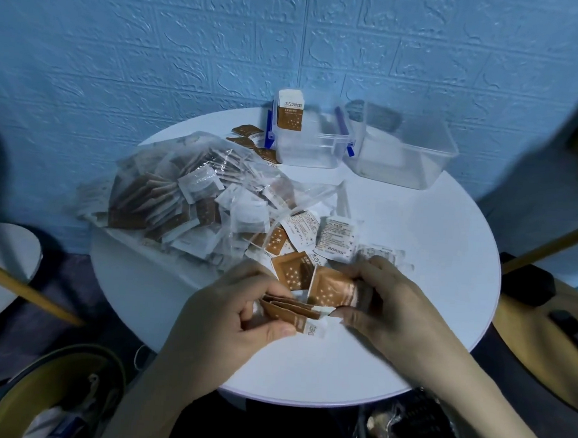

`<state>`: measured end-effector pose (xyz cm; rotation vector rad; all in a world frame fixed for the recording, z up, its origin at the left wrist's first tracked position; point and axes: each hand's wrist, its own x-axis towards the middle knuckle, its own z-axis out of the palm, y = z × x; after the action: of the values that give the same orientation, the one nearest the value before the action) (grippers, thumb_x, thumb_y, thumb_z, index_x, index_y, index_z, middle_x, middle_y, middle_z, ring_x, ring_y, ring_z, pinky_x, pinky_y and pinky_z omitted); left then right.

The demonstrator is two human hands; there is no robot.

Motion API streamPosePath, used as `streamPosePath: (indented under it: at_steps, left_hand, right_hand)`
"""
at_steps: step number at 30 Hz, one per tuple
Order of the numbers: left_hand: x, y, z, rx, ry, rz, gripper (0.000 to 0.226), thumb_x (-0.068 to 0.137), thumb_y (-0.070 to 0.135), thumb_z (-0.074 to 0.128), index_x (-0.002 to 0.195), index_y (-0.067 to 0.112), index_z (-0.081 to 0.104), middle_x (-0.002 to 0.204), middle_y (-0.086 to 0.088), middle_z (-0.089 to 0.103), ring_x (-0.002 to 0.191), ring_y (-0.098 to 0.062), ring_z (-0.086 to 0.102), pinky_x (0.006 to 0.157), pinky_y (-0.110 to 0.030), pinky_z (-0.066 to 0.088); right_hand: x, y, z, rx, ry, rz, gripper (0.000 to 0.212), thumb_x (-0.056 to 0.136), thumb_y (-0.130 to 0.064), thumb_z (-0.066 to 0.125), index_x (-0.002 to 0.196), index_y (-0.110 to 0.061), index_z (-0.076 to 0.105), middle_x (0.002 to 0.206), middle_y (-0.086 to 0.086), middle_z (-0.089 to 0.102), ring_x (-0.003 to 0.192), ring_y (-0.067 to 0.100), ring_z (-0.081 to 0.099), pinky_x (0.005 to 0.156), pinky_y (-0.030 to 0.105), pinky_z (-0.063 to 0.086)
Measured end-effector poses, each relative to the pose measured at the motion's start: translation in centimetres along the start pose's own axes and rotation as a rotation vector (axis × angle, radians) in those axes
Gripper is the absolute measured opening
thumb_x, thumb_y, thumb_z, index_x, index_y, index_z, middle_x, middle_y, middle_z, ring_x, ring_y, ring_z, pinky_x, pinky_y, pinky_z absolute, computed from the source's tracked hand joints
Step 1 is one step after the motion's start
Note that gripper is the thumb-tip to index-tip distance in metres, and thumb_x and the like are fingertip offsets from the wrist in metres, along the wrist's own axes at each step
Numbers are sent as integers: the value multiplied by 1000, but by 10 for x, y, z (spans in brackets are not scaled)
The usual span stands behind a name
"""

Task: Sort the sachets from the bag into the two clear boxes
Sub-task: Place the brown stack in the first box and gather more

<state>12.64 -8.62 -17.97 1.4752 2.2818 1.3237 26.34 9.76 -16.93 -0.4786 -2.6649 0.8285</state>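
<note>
Clear plastic boxes [401, 157], glossy table [429, 259]

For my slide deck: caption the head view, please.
Both hands, left and right, gather brown-and-white sachets beside a clear plastic bag; two clear boxes wait behind.

A blue wall [223, 48] embossed with a brick pattern fills the upper view. A round white counter [429, 259] stands against it. The light is dim and bluish. Left of the counter is part of another white round top [0, 264], with a wooden pole [26, 288] slanting across it. Another wooden pole [547, 245] slants at the right. The floor [76, 294] is dark.
</note>
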Motion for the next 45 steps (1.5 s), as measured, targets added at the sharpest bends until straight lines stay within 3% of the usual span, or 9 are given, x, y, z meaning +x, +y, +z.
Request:
streamPosePath:
  at_steps: [6,11,16,20,23,27,35,40,45]
  left_hand:
    - [-1,4,5,47,98,-7,32,63,45,75,91,34,65,74,32,50,54,-7,47,48,-12,37]
    - [-3,2,4,38,63,-36,70,61,31,89,118,45,50,85,33,53,54,-6,52,48,-14,41]
    - [-2,3,5,33,24,-34,44,64,51,72,104,41,57,74,30,52,54,-3,46,51,-10,32]
    - [-3,0,9,-8,70,-81,47,60,52,72,104,46,57,57,19,48,51,-7,44,47,-15,31]
    - [-3,3,9,0,87,-77,44,60,51,72,101,42,59,60,25,50,52,-5,45,47,-12,31]
    - [-2,6,8,46,115,-54,30,62,48,74,88,34,66,71,38,48,55,8,46,49,-3,31]
    - [-3,10,5,70,105,-50,46,65,47,77,108,36,64,77,44,48,56,8,48,52,0,32]
    - [-3,8,6,79,80,-83,36,66,38,84,96,29,68,73,40,49,58,4,48,52,-5,35]
    - [-3,5,8,56,84,-103,37,66,43,82,96,28,68,73,37,50,57,3,49,50,-7,35]
  right_hand:
    - [-5,-7,-1,220,47,-63,22,87,-24,60,101,-40,63,83,-9,60,73,11,53,63,18,38]
    - [-2,-17,-1,270,-16,-176,23,90,-15,57,101,-32,68,93,-11,60,85,11,57,71,16,40]
    - [7,-19,-3,358,-97,-165,44,85,2,50,101,-32,71,96,-9,64,88,12,60,73,20,43]
    - [25,-7,-5,181,-3,-107,28,87,-9,57,98,-32,70,92,-23,63,69,5,55,63,19,42]
    - [34,0,-4,-43,-10,-80,17,88,-26,66,104,-33,67,104,-22,62,86,4,59,74,29,50]
    - [43,1,-3,-193,-42,-65,35,85,-36,71,119,-31,64,121,-19,56,114,3,52,88,25,44]
    - [48,-4,5,-74,-74,-102,61,77,-11,76,128,-38,56,104,-20,49,88,-1,50,76,24,43]
    - [47,-2,4,19,-62,-64,38,74,-5,75,98,-33,66,90,-21,55,79,-6,51,67,15,37]
    - [37,1,6,233,-29,-56,20,87,-21,66,79,-39,63,75,-8,62,69,19,59,66,46,51]
